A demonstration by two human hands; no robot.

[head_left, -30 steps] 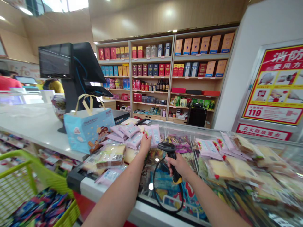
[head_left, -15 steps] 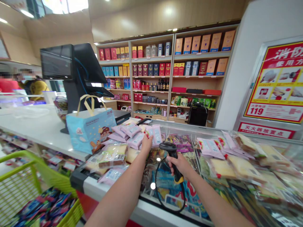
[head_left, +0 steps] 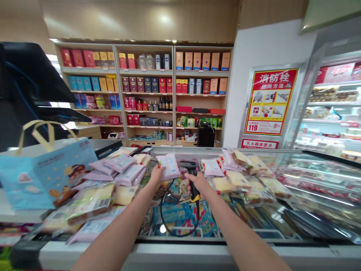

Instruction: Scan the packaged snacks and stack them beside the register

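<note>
The left grip is closed on a pink plastic-wrapped packet, held up clear of the pile, just beside the black-and-yellow handheld barcode scanner clamped in the right grip, bringing both together above a glass-topped freezer chest.
</note>
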